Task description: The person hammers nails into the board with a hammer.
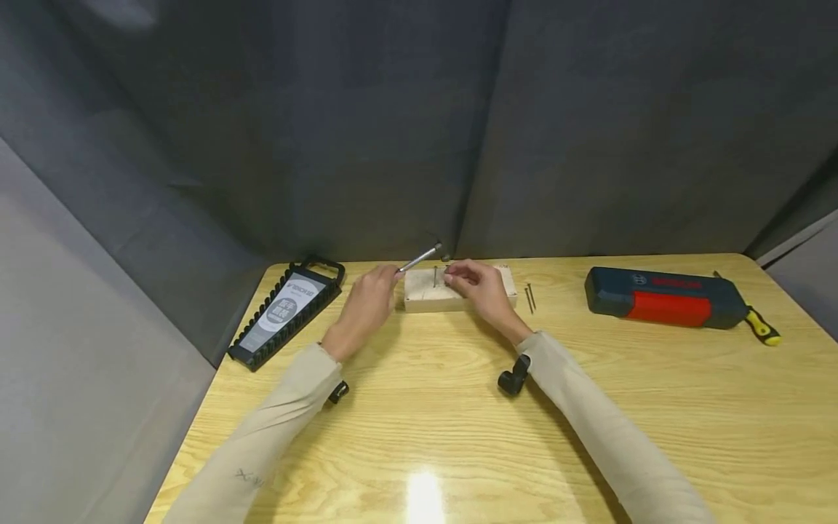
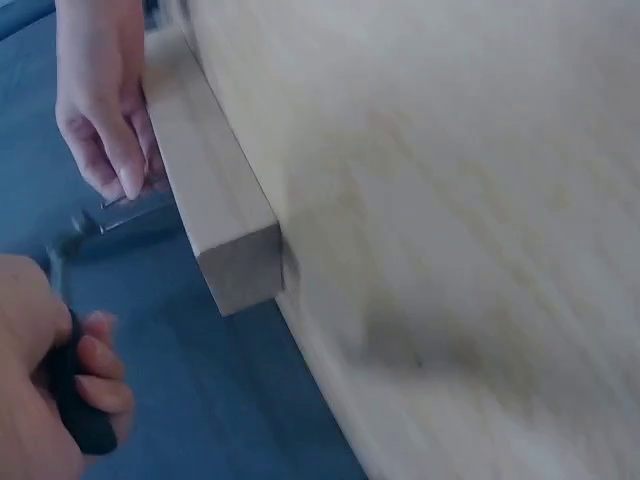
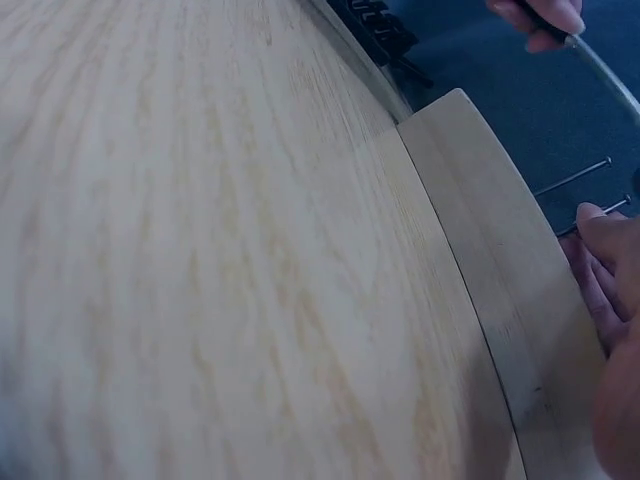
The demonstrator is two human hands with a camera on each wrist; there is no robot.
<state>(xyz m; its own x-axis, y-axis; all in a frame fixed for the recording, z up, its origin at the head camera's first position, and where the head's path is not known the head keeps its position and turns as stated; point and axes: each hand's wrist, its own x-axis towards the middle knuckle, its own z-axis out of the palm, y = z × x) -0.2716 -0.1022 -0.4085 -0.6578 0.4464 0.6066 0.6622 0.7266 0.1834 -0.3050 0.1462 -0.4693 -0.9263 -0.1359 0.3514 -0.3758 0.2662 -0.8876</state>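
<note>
My left hand grips a hammer by its black handle, its metal shaft slanting up over the left part of a pale wooden block. One nail stands upright in the block. Just right of it, my right hand pinches a second nail between thumb and fingers, its head showing above them. In the right wrist view the two nails rise side by side from the block's top. The hammer head is close to the nail heads in the left wrist view.
Two loose nails lie right of the block. A black wrench rack lies at the table's left edge. Farther right are a blue and red tool case and a yellow-black screwdriver. A dark curtain hangs behind the table.
</note>
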